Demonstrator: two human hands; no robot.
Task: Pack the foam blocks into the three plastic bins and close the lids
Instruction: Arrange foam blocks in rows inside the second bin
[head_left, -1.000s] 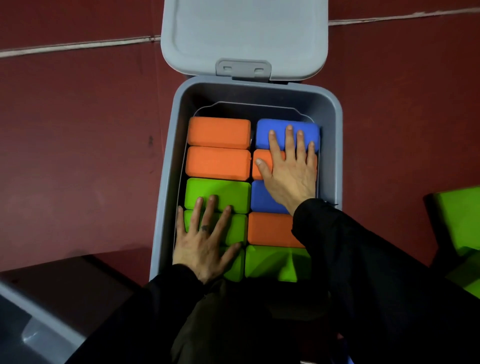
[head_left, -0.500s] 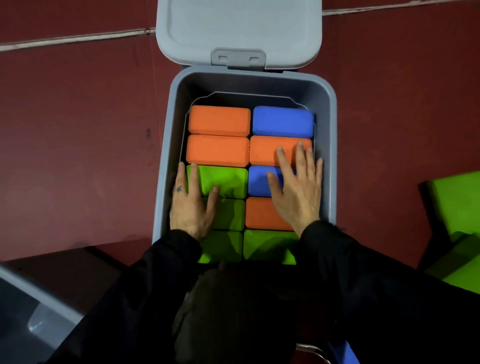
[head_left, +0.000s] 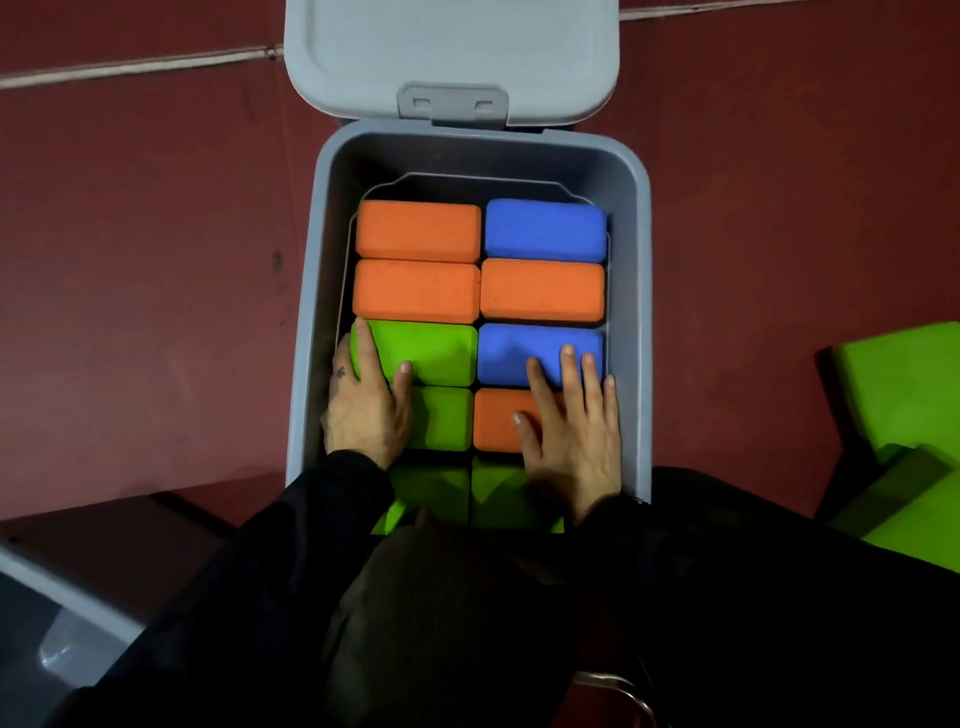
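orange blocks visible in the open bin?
4: far-left, second-row left, second-row right, fourth-row right partly under the right hand. Lower layers are hidden.

The grey bin (head_left: 631, 291) stands open, its lid (head_left: 452, 52) tipped back on the far side. Foam blocks fill it in two columns, flat and edge to edge. Under the left hand (head_left: 366, 408) lie two green blocks (head_left: 431, 351), one beyond the other; past its fingertips sit two orange blocks (head_left: 418, 231). Under the right hand (head_left: 571, 426) lie an orange block (head_left: 493, 421) and, beneath its fingers, a blue block (head_left: 519, 348); beyond that come another orange (head_left: 543, 288) and a blue (head_left: 545, 231). Two more greens (head_left: 431, 488) lie in shadow by the wrists.
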